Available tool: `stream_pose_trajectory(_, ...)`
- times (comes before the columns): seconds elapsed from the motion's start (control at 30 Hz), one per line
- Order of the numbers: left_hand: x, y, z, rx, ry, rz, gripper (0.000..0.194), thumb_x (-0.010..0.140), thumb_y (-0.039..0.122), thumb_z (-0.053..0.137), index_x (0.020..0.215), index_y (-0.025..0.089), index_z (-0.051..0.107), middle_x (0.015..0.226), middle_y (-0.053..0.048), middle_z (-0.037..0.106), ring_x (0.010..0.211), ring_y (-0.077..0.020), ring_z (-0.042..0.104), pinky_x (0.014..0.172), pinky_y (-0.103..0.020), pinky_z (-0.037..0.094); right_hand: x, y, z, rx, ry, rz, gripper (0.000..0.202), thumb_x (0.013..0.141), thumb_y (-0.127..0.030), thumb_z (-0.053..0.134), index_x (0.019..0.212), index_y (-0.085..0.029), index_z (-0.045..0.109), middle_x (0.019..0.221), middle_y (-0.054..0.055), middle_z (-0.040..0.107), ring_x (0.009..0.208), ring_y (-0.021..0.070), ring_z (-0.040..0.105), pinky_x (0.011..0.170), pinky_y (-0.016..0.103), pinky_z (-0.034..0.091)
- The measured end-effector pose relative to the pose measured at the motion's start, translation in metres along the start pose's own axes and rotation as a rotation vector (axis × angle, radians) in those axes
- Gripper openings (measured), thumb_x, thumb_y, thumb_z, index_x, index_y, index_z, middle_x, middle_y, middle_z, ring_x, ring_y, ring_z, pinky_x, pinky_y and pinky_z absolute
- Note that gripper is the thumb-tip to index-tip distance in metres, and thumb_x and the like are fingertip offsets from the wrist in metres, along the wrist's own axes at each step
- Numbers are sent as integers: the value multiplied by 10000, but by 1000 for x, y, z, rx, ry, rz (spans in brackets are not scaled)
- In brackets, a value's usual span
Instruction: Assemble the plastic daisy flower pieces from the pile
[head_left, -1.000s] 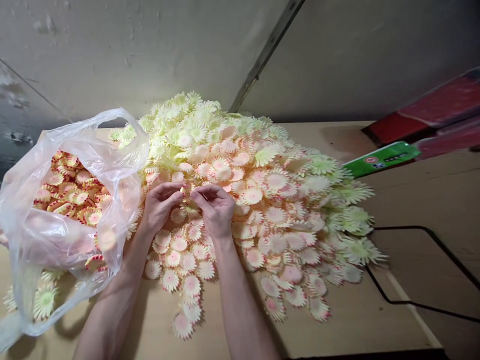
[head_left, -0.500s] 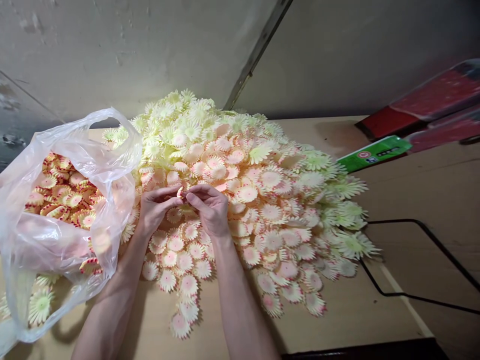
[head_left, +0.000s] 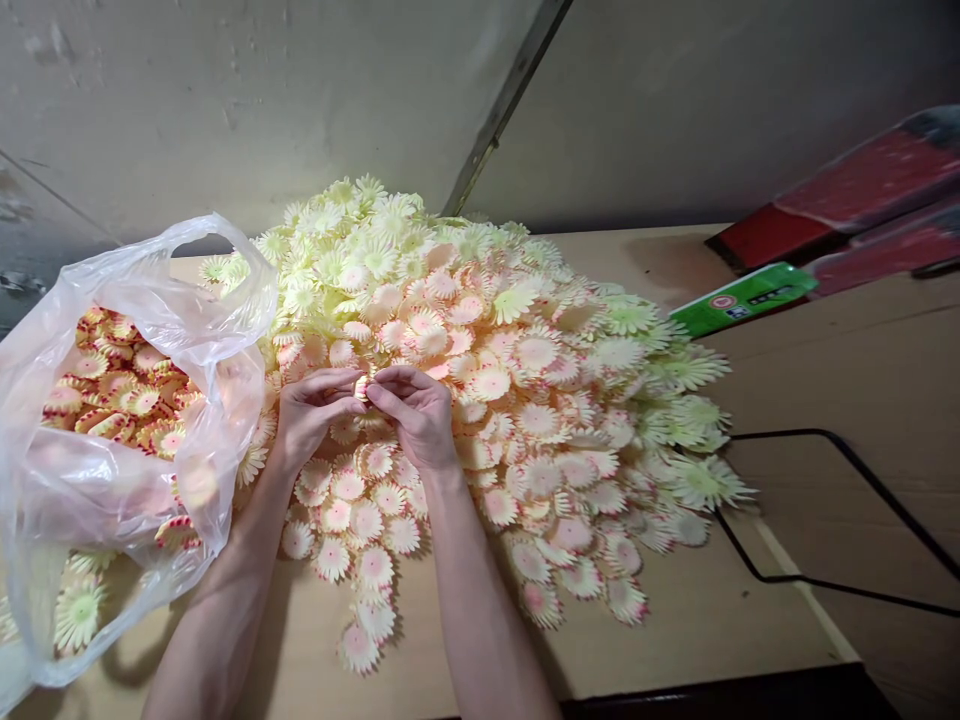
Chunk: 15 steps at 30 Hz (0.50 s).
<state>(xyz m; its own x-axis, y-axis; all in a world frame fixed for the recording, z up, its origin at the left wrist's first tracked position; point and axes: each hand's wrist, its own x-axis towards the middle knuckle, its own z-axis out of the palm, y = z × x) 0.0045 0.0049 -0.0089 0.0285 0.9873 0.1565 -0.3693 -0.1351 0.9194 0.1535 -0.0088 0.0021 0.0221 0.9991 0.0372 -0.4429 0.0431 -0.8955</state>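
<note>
A small cream flower piece with pink-red edges (head_left: 362,388) is pinched between the fingertips of both hands. My left hand (head_left: 315,408) holds it from the left, and my right hand (head_left: 415,410) grips its right side. Both hands are over a wide pile of pale pink and cream flower pieces (head_left: 536,352), with greenish-white ones (head_left: 330,225) along its back and right. Left of my hands, a translucent plastic bag (head_left: 97,490) stands open around many red-edged flower pieces (head_left: 124,385).
The pile spreads across a light wooden table (head_left: 600,650) against a grey wall (head_left: 262,90). At the right are a green packet (head_left: 742,298), red objects (head_left: 810,225) and a bent black metal rod (head_left: 885,485). Greenish flower pieces (head_left: 79,610) lie at the lower left.
The small flower piece has turned between my fingertips and shows more of its face. Both hands remain nearly in place, while the whole view has shifted slightly.
</note>
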Motion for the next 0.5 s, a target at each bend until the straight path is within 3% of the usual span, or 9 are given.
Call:
stream_pose_trajectory(0.27, -2, 5, 2, -10, -2, -44, 350, 637, 275, 956, 958, 231, 824, 1034, -56, 806, 917, -182, 753, 810, -286, 605, 3, 9, -5, -69, 68, -64, 241, 685, -295, 916, 851, -224, 757, 809, -1, 794, 736, 133, 751, 709, 225, 620)
stream_pose_trajectory(0.4, -6, 10, 8, -24, 52, -49, 336, 585, 269, 979, 807, 179, 743, 1049, -74, 814, 963, -211, 764, 837, -305, 614, 3, 10, -3, -78, 84, -60, 268, 669, -320, 915, 825, -217, 723, 798, -4, 773, 734, 136, 742, 729, 243, 620)
stream_pose_trajectory(0.5, -9, 10, 9, 35, 84, -74, 276, 668, 326, 934, 785, 162, 745, 1082, -99, 808, 953, -209, 765, 843, -306, 612, 2, 9, 0, -104, 92, -67, 279, 666, -335, 905, 806, -218, 693, 785, -11, 750, 749, 142, 733, 741, 257, 619)
